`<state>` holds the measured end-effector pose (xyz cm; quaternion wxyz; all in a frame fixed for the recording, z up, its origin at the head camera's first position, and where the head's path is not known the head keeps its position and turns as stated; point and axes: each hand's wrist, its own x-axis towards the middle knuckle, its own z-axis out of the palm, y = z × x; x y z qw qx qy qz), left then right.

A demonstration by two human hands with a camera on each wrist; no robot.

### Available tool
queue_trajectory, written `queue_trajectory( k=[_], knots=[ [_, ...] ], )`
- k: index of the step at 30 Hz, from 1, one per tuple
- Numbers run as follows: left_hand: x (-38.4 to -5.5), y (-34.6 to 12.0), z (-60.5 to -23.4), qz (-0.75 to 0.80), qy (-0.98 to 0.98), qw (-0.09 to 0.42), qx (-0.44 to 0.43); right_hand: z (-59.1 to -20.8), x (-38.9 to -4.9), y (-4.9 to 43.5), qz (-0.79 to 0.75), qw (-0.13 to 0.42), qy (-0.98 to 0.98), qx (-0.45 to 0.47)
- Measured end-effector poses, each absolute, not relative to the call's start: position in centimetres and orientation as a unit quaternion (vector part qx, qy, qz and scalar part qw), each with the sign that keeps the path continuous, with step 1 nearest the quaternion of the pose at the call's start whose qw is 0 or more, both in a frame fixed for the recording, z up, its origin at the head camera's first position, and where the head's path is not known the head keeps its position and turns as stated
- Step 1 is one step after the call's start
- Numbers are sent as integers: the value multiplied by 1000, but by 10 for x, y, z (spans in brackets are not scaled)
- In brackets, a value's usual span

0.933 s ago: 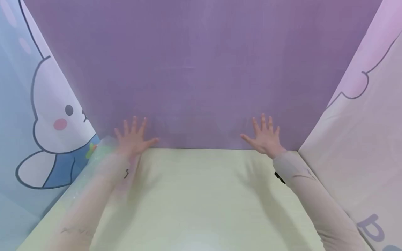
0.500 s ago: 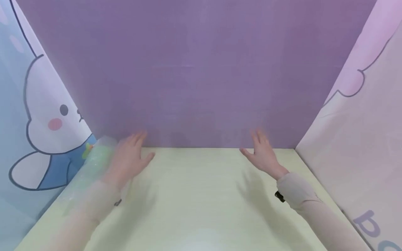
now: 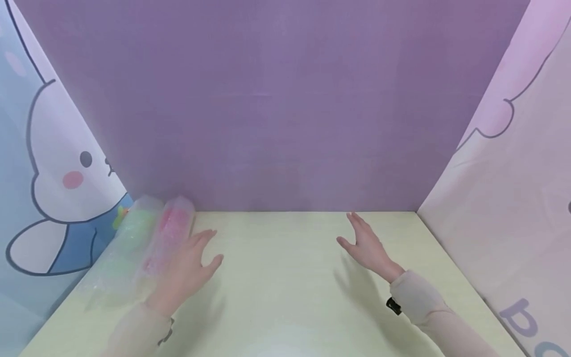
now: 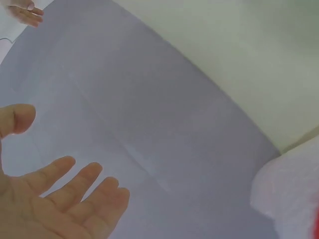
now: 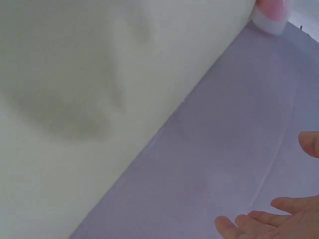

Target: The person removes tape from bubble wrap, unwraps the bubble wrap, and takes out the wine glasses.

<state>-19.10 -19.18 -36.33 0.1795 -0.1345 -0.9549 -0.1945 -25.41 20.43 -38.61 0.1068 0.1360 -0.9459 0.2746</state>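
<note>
My left hand [image 3: 189,270] hovers over the left part of the pale table, thumb spread from relaxed fingers, holding nothing. In the head view it overlaps a clear bag with pink contents [image 3: 171,225]. Beside that bag, further left, lies another clear bag with green contents [image 3: 134,233]. My right hand [image 3: 368,245] is over the right half of the table, its fingers extended and thumb apart, with nothing in it. The left wrist view shows the left palm and fingers [image 4: 84,199] bare; in the right wrist view the right fingers [image 5: 259,221] are likewise free.
A purple panel [image 3: 285,109] rises along the back edge of the pale table [image 3: 285,277]. On the left stands a blue cloth wall [image 3: 27,307] with a cartoon figure, on the right a pinkish-white one [image 3: 513,213]. Both bags lie in the back left corner.
Both hands have come back from the purple panel toward me and lower, their spread fingers drawing closer together. The pink bag, earlier largely covered by the left arm, now shows more.
</note>
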Motion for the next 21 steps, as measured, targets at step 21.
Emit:
queue_trajectory(
  k=[21],
  knots=[
    [-212, -266, -383, -257, -957, 103, -90, -418, -243, 193, 256, 26, -951, 173]
  ],
)
